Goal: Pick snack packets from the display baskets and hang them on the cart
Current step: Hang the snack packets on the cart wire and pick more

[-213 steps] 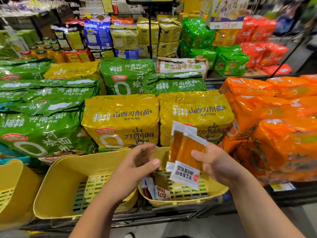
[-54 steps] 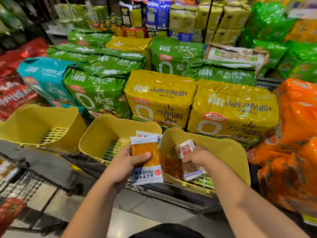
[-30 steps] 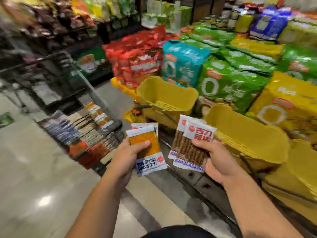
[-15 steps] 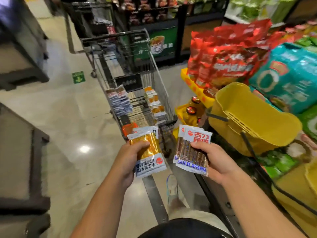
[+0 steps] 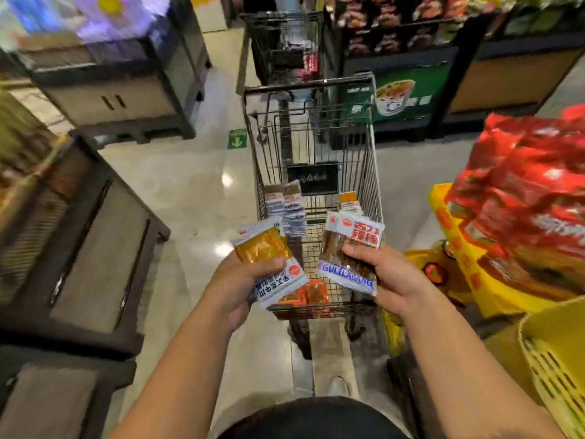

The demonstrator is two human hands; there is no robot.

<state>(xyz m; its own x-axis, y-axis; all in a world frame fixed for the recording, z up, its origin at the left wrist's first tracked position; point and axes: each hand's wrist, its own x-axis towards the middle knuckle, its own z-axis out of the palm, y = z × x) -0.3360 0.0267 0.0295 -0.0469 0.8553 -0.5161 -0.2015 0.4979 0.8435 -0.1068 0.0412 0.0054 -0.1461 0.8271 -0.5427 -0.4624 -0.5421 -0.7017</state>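
While both hands wait near the cart's near rim, the left hand (image 5: 240,280) pinches orange packets (image 5: 269,261) and the right hand (image 5: 387,274) clamps brown packets (image 5: 349,251), fanned flat, probably so each can be hung singly. Farther off, the cart (image 5: 370,160) already carries hanging rows. Against half a second ago, the cart now sits centred and closer, the yellow basket (image 5: 557,353) slid right.

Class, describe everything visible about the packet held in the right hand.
The brown-stick packet is a glossy plastic pouch: white top with red characters, clear middle showing dark brown sticks, white bottom band printed GULILABANG. It tilts slightly, held over the cart by the right hand. A second packet's edge shows behind it.
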